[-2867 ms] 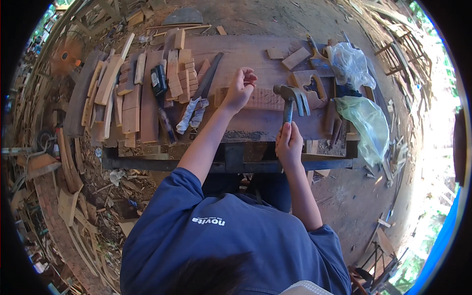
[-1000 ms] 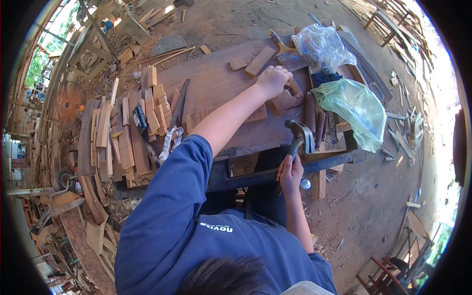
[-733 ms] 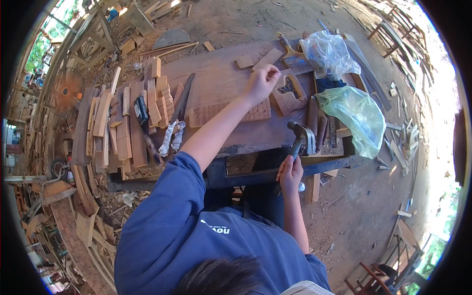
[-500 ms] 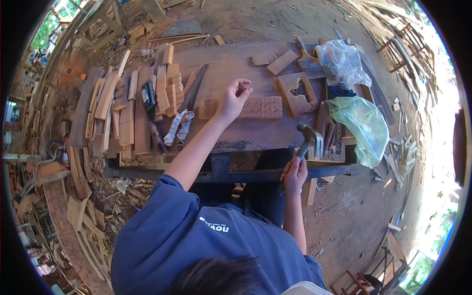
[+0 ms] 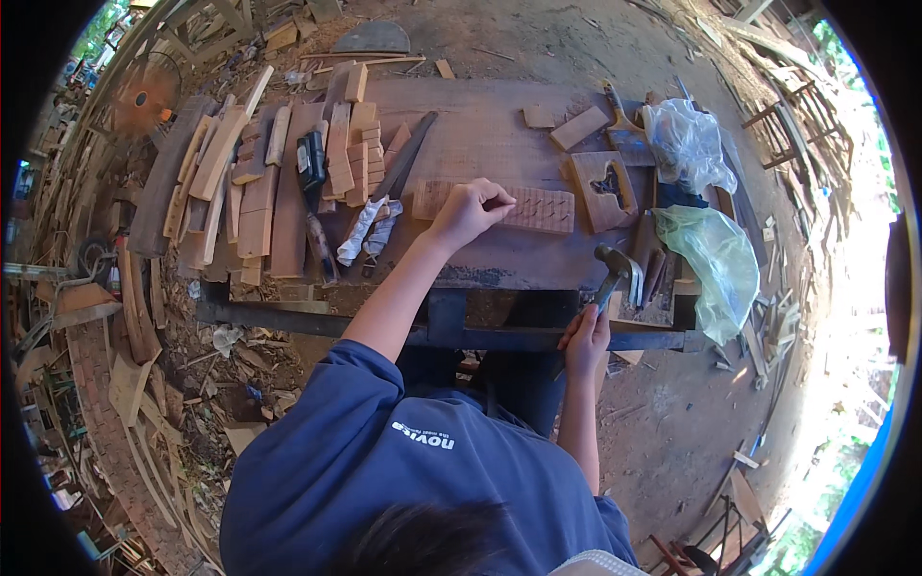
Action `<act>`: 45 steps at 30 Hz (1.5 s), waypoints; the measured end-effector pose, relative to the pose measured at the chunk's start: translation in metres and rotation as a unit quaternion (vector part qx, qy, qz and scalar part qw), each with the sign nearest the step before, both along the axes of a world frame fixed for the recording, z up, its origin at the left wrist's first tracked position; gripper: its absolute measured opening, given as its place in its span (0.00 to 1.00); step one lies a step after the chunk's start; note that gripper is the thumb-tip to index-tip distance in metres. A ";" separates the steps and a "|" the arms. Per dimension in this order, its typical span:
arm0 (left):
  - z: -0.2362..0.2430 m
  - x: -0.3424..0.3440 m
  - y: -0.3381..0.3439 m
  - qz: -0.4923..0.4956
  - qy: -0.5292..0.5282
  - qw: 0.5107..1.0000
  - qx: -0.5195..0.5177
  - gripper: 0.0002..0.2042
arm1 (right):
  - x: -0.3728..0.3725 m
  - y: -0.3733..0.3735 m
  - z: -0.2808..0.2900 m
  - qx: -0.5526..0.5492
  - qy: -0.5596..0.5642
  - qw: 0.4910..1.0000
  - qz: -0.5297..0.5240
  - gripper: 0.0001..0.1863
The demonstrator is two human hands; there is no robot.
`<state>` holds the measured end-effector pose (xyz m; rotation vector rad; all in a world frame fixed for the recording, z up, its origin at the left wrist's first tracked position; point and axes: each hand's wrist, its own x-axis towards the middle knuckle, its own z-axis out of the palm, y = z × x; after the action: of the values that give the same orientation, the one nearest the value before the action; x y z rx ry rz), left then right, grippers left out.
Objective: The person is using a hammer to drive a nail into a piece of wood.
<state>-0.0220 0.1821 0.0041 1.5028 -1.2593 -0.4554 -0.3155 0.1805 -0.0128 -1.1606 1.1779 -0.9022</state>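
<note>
A long reddish-brown wooden block (image 5: 543,209) lies across the workbench, with rows of small dark marks on its top face. Over its left half is my left hand (image 5: 465,217), thumb and fingertips pinched together. Whatever sits in that pinch, if anything, is too small to make out. My right hand (image 5: 586,341) is wrapped round the handle of a claw hammer (image 5: 618,269), held at the bench's front edge with its head up. To the left of the block lies a handsaw (image 5: 408,154) whose handle is wrapped in white material.
Wooden strips and blocks (image 5: 254,216) crowd the bench's left side, beside a black tool (image 5: 310,158). On the right are a wooden piece with a cut-out (image 5: 602,190), a second saw (image 5: 626,132), a clear plastic bag (image 5: 687,144) and a greenish bag (image 5: 715,264). Scrap wood litters the ground.
My left hand has come down closer to the block, and its loosely curled fingers are now pinched. The right hand keeps its grip on the hammer. The whole view has shifted slightly.
</note>
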 end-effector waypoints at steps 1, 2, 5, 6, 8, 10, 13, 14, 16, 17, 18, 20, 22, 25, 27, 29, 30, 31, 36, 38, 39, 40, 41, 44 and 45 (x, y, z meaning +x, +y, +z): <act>-0.001 0.001 0.001 0.001 0.000 1.000 -0.001 0.05 | 0.000 0.000 0.000 -0.010 0.014 1.000 0.000 0.16; -0.001 0.001 0.001 -0.004 0.007 1.000 0.003 0.05 | -0.001 0.000 -0.001 -0.011 0.015 1.000 0.001 0.16; -0.001 0.001 0.005 -0.015 0.015 1.000 0.002 0.04 | -0.002 0.002 -0.002 -0.005 0.029 0.999 0.015 0.17; -0.001 0.000 0.007 -0.020 0.015 1.000 -0.002 0.04 | -0.002 0.002 -0.001 -0.005 0.033 0.999 0.017 0.17; -0.001 0.001 0.010 -0.033 0.016 0.999 0.006 0.04 | -0.002 0.004 0.000 -0.004 0.040 0.999 0.020 0.17; -0.001 0.002 0.012 -0.044 0.019 0.999 0.016 0.04 | 0.000 0.006 0.002 -0.013 0.039 0.999 0.014 0.16; -0.007 0.008 0.010 -0.057 0.000 0.998 0.020 0.05 | -0.001 0.006 -0.003 -0.011 0.034 0.999 0.020 0.16; -0.011 0.011 0.008 -0.065 -0.014 0.998 0.005 0.05 | 0.001 0.004 -0.004 -0.005 0.040 0.999 0.026 0.16; -0.011 0.012 0.005 -0.082 -0.038 0.996 0.003 0.05 | 0.001 0.004 -0.004 -0.046 0.037 0.998 0.030 0.17; -0.007 0.012 0.003 -0.089 -0.046 0.995 0.015 0.05 | -0.001 0.004 -0.004 -0.033 0.047 0.998 0.036 0.17; -0.009 0.014 0.002 -0.095 -0.041 0.994 0.013 0.05 | 0.000 0.003 0.000 -0.040 0.035 0.998 0.044 0.17; -0.012 0.015 -0.001 -0.099 -0.031 0.994 0.019 0.05 | 0.010 0.003 0.009 -0.038 0.028 0.997 0.055 0.17; -0.009 0.017 -0.001 -0.130 -0.027 0.991 0.004 0.09 | 0.025 0.002 0.025 -0.009 -0.016 0.995 0.099 0.17; -0.010 0.016 0.001 -0.099 -0.016 0.995 0.016 0.12 | 0.054 0.006 0.055 -0.007 0.025 0.987 0.160 0.18; -0.015 0.016 0.002 -0.100 -0.005 0.995 0.013 0.14 | 0.071 0.013 0.071 -0.013 0.053 0.984 0.169 0.18; -0.018 0.015 0.003 -0.101 0.007 0.995 0.007 0.15 | 0.082 0.019 0.080 -0.006 0.071 0.980 0.187 0.18; -0.019 0.015 0.003 -0.099 0.013 0.995 0.006 0.15 | 0.085 0.021 0.081 -0.009 0.078 0.979 0.188 0.18; -0.020 0.015 0.003 -0.096 0.020 0.995 0.006 0.16 | 0.090 0.021 0.081 0.002 0.097 0.977 0.191 0.18; -0.020 0.014 0.006 -0.082 -0.016 0.996 -0.014 0.16 | 0.101 0.021 0.084 0.014 0.169 0.962 0.216 0.20; -0.021 0.015 0.006 -0.098 0.009 0.995 0.019 0.16 | 0.101 0.022 0.090 0.002 0.166 0.963 0.214 0.20; -0.021 0.014 0.005 -0.102 0.022 0.995 0.006 0.17 | 0.101 0.022 0.092 -0.008 0.158 0.965 0.210 0.20; -0.023 0.014 0.005 -0.106 0.034 0.994 -0.008 0.18 | 0.102 0.023 0.091 -0.009 0.162 0.963 0.213 0.20; -0.023 0.014 0.005 -0.104 0.037 0.994 -0.010 0.18 | 0.103 0.023 0.089 -0.029 0.157 0.966 0.202 0.20; -0.023 0.014 0.004 -0.104 0.019 0.994 -0.021 0.18 | 0.109 0.027 0.081 -0.029 0.183 0.964 0.190 0.21; -0.023 0.013 0.004 -0.091 -0.015 0.995 -0.033 0.18 | 0.111 0.028 0.079 -0.008 0.212 0.959 0.188 0.21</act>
<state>-0.0087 0.1862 -0.0189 1.3498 -1.4273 -0.5065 -0.2047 0.2085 0.0663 -1.5776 1.2260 -0.3820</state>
